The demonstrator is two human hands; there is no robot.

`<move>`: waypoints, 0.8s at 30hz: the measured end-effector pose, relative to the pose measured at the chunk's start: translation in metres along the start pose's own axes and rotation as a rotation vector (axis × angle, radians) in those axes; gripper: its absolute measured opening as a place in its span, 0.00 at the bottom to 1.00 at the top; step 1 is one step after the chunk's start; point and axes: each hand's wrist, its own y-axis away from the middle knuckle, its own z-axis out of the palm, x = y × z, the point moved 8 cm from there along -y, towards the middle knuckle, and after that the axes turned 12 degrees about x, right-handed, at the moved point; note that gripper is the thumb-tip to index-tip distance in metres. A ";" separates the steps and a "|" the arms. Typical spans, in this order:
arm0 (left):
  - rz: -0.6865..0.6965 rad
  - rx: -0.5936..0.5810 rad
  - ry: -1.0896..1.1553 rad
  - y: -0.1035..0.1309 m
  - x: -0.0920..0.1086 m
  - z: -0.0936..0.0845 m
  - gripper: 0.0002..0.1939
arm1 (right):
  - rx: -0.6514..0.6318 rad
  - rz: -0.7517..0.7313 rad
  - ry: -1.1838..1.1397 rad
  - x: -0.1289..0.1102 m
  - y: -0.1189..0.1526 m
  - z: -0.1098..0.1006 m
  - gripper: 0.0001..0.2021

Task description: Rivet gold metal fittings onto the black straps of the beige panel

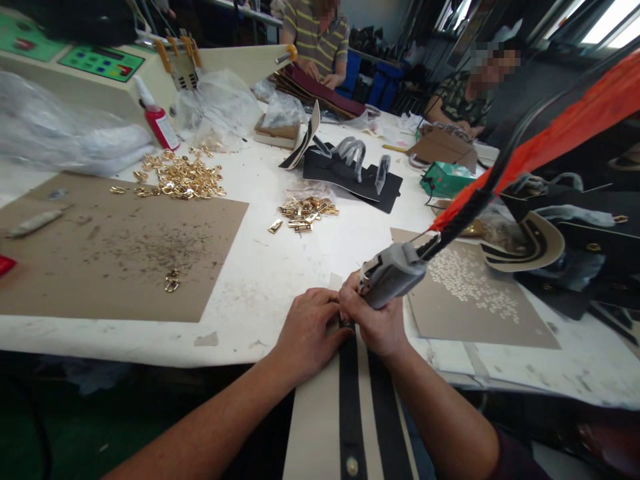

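My right hand (379,323) is wrapped round a grey electric screwdriver (393,273), which hangs tilted on a black cord beside an orange-red strap. Its tip points down at a beige panel with black strips (353,413) and is hidden by my fingers. My left hand (313,327) lies on the panel's far end, thumb and fingers closed in toward the screwdriver's tip. Whatever those fingers pinch there is hidden. Near the panel's lower end a small gold fitting (352,465) sits on one black strip.
Gold clasps (187,175) and gold plates (307,212) lie in piles on the white table (270,287). Small screw-like pieces (470,280) are scattered on a right-hand board. Left stand a red bottle (161,125) and a machine (100,63). Two people (317,40) work across the table.
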 end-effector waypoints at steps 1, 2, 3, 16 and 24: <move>0.003 0.004 -0.004 0.000 0.000 0.000 0.05 | -0.019 -0.006 0.009 0.002 0.000 0.001 0.13; 0.006 0.010 -0.008 -0.001 0.001 0.000 0.05 | -0.035 -0.008 0.019 0.003 0.000 0.001 0.12; 0.009 0.017 -0.009 -0.001 0.001 -0.001 0.05 | -0.043 -0.010 0.026 0.005 -0.001 0.001 0.12; -0.003 0.018 -0.036 -0.002 0.002 -0.001 0.08 | -0.062 -0.012 0.089 0.004 0.002 0.005 0.13; 0.041 0.016 -0.056 0.000 0.005 -0.002 0.10 | 0.097 0.061 -0.160 -0.026 0.005 -0.026 0.23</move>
